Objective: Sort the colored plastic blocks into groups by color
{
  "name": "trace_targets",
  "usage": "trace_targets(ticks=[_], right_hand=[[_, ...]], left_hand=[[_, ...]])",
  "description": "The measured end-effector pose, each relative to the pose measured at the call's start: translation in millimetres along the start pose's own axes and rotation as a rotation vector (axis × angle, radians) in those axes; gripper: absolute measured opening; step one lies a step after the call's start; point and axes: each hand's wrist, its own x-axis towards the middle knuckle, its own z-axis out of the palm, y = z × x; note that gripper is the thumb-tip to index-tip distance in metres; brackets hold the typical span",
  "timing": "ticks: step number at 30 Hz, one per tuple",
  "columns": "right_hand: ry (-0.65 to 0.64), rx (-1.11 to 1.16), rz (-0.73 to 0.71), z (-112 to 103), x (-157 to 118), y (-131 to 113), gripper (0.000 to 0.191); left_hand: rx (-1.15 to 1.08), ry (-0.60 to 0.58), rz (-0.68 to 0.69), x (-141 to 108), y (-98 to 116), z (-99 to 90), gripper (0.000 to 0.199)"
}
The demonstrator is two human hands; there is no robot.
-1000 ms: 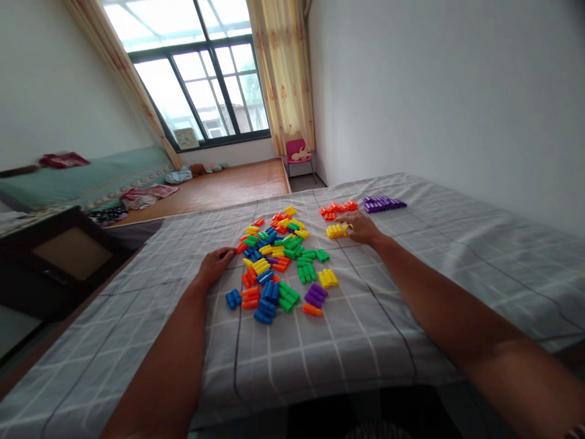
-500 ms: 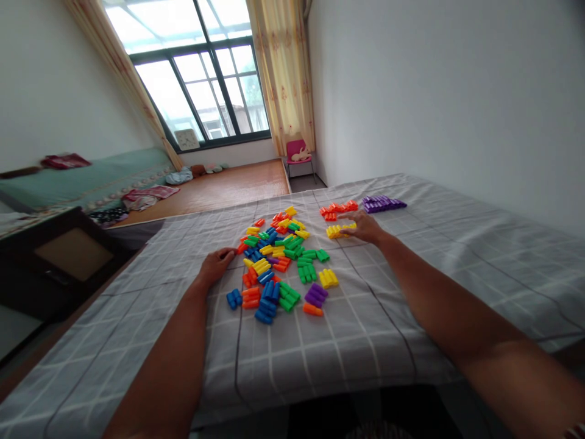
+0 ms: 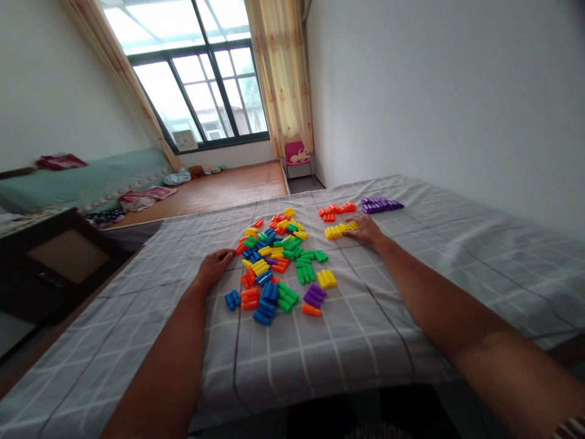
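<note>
My right hand (image 3: pixel 367 230) has its thumb and fingers around the right end of a row of yellow blocks (image 3: pixel 336 231). An orange row (image 3: pixel 337 210) lies just behind that one, and a purple row (image 3: pixel 381 205) is at the back right. My left hand (image 3: pixel 217 266) rests on the cloth at the left edge of a mixed pile, its fingers curled beside an orange block (image 3: pixel 240 249); whether they grip anything is hidden. The pile holds blue (image 3: pixel 269 291), green (image 3: pixel 306 272), yellow, orange and purple blocks.
A grey checked cloth (image 3: pixel 356 341) covers the surface. White wall (image 3: pixel 448 110) rises on the right. Behind are a low wooden platform (image 3: pixel 228 183), a pink chair (image 3: pixel 296 152) and a window. A dark cabinet (image 3: pixel 59 262) stands at the left.
The fingers of my right hand have come down and closed in on the right end of the yellow row. My left hand has stayed beside the pile. The view has shifted slightly.
</note>
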Motion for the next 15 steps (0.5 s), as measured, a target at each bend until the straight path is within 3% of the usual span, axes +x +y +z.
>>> trace_targets(ticks=[4, 7, 11, 15], right_hand=[[0.02, -0.009, -0.005, -4.6, 3.1, 4.4, 0.043], [-0.001, -0.002, -0.09, -17.7, 2.7, 1.6, 0.048], [-0.041, 0.032, -0.269, -27.1, -3.0, -23.1, 0.05], [-0.069, -0.048, -0.27, -20.3, -7.9, -51.3, 0.04]], left_hand=[[-0.013, -0.004, -0.008, -0.3, 0.4, -0.3, 0.053], [-0.014, 0.0, -0.01, -0.5, 0.4, -0.5, 0.053], [-0.001, 0.009, -0.004, -0.1, 0.3, -0.3, 0.052], [-0.002, 0.008, -0.01, 0.3, -1.7, 0.9, 0.052]])
